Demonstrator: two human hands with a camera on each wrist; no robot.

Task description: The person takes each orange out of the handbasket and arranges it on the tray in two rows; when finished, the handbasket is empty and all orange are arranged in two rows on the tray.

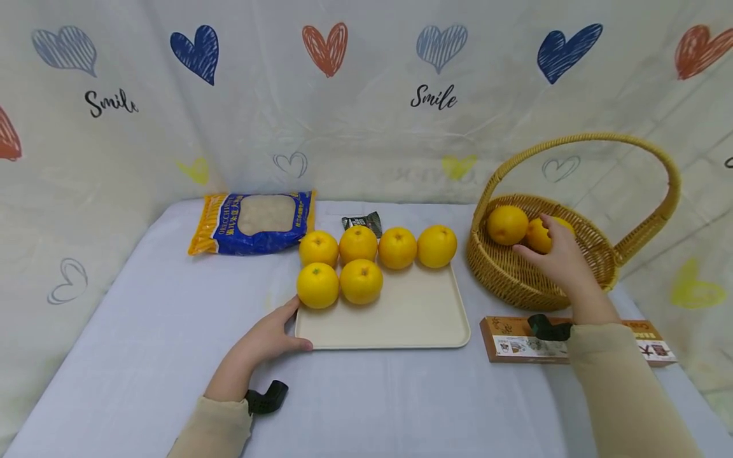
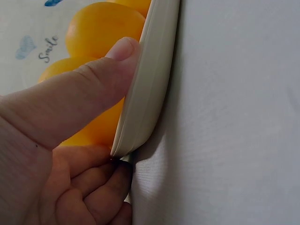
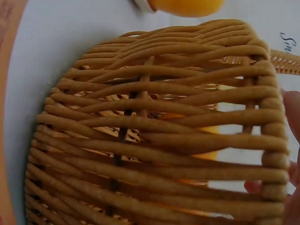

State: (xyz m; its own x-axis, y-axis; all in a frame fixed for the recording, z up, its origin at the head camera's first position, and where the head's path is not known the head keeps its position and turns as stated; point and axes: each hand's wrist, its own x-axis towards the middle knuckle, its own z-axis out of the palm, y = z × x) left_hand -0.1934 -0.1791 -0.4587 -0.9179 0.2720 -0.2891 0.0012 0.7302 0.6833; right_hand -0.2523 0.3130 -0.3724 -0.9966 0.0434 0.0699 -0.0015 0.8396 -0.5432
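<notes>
My left hand (image 1: pixel 266 340) grips the near left corner of a cream tray (image 1: pixel 424 318). In the left wrist view its thumb lies along the tray's rim and its other fingers are curled at the corner. Several oranges (image 1: pixel 362 282) sit in two rows at the left and back of the tray. My right hand (image 1: pixel 564 267) is over the wicker basket (image 1: pixel 509 286), thumb and fingers spread beside an orange (image 1: pixel 538 236) that it partly covers. Another orange (image 1: pixel 507 224) lies to its left in the basket. The right wrist view shows mostly the basket's woven side (image 3: pixel 154 140).
A blue and yellow food bag (image 1: pixel 258 222) lies at the back left. Behind the tray is a small dark packet (image 1: pixel 363 222). A long brown box (image 1: pixel 498 340) lies before the basket, partly under the right forearm. The basket's tall handle (image 1: pixel 595 137) arches over it.
</notes>
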